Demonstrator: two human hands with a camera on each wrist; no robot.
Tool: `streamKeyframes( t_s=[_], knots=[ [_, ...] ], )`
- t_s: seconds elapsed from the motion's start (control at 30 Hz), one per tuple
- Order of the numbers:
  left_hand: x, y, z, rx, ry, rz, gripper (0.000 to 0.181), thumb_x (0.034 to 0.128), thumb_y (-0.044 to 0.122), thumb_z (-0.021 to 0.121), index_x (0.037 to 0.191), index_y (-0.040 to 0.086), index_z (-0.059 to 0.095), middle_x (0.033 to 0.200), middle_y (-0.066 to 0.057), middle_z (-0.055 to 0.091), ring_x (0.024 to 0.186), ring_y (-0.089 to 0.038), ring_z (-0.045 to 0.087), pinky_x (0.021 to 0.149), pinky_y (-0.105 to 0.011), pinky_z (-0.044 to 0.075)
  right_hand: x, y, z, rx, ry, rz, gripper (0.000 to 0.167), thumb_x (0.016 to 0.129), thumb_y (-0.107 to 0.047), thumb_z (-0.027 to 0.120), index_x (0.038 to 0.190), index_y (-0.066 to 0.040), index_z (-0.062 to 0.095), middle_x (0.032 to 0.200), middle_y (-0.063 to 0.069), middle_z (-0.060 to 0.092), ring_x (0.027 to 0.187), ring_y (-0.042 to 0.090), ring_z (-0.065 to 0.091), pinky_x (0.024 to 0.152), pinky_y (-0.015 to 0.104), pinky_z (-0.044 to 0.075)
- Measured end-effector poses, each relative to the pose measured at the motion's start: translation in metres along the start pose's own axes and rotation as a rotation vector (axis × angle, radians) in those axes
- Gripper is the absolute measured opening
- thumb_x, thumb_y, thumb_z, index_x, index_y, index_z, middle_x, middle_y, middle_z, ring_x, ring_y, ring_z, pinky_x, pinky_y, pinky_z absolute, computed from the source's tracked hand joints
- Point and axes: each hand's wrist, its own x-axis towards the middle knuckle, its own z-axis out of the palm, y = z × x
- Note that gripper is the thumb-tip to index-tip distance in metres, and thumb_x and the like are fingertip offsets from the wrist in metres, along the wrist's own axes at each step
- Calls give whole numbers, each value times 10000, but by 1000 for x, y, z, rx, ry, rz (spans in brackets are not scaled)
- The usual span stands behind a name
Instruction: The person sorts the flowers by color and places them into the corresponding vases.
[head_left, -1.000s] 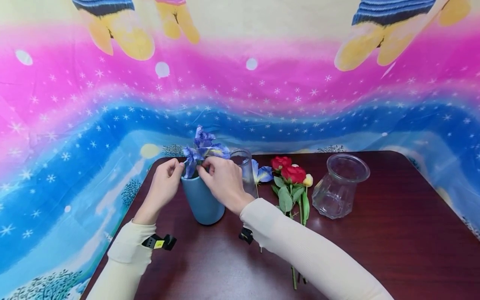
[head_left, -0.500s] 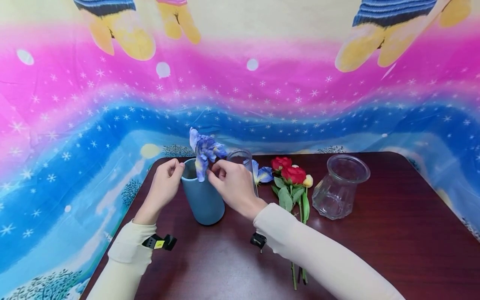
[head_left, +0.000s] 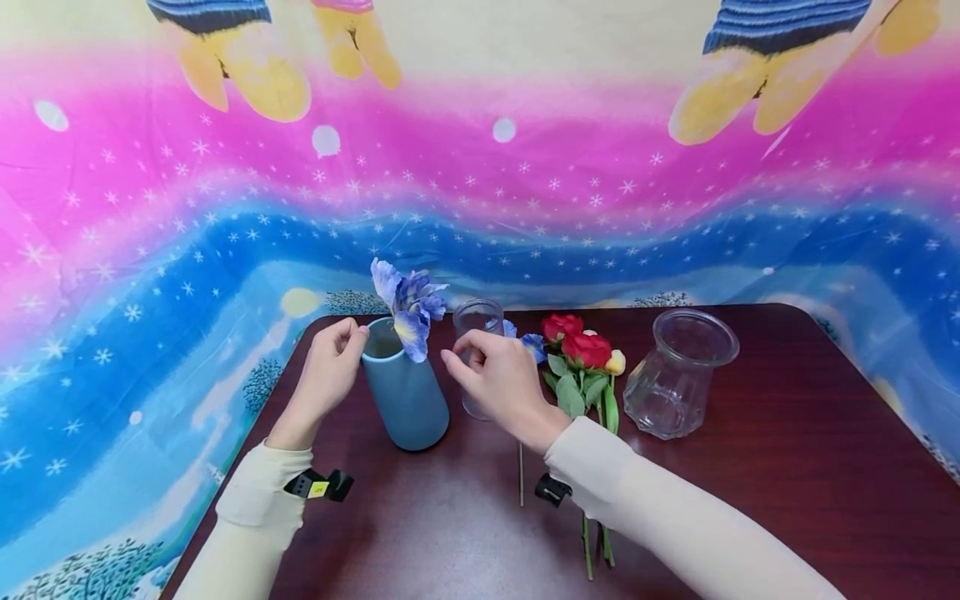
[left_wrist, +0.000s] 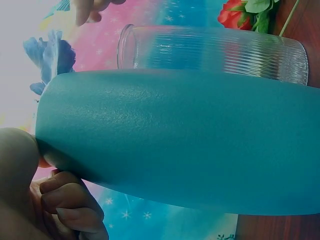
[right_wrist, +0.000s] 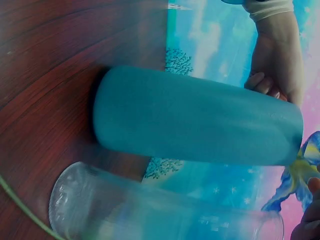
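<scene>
A blue-purple iris [head_left: 416,317] leans out over the right side of the rim of a teal vase [head_left: 408,404], its stem inside. The left hand [head_left: 322,371] pinches the vase's left rim between thumb and fingers; in the left wrist view its thumb and curled fingers [left_wrist: 75,200] are at the rim. Just right of the iris, the right hand [head_left: 502,375] hovers with loosely bent fingers and nothing in them, in front of a ribbed glass cylinder [head_left: 476,312]. The right wrist view shows the iris [right_wrist: 300,175] beside the right fingertips.
Right of the cylinder lie another blue iris [head_left: 533,346], red roses [head_left: 587,348] and a pale yellow bud [head_left: 616,361], their stems towards the front. A faceted clear glass vase [head_left: 671,387] stands farther right on the dark table [head_left: 795,467]. A printed cloth hangs behind.
The right hand has let go of the iris and moved right, away from the teal vase. The iris has shifted to the right side of the rim. The left hand has stayed put.
</scene>
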Motion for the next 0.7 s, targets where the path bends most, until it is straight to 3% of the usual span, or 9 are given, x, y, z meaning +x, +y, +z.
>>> streamKeyframes(
  t_s=[0.2, 0.47, 0.7],
  knots=[
    [-1, 6, 0, 6, -2, -15, 394, 1069, 182, 450, 699, 63, 386, 535, 58, 288, 433, -81, 279, 439, -278, 250, -6, 11, -11, 1, 2, 23, 112, 927, -261, 738, 879, -160, 735, 532, -74, 414, 483, 79, 408, 527, 256, 342],
    [-11, 40, -5, -9, -26, -26, 378, 1056, 93, 438, 686, 43, 377, 540, 47, 283, 430, -42, 258, 444, -260, 253, -14, 31, -21, -21, 3, 52, 110, 910, -245, 757, 857, -153, 733, 537, -58, 424, 488, 74, 401, 513, 254, 337],
    [-12, 42, -6, -18, -23, -22, 380, 1055, 94, 442, 684, 39, 380, 544, 49, 284, 433, -33, 253, 452, -258, 251, -20, 49, -24, -37, -23, 106, 107, 907, -243, 761, 849, -157, 732, 538, -52, 432, 492, 92, 422, 534, 272, 371]
  ],
)
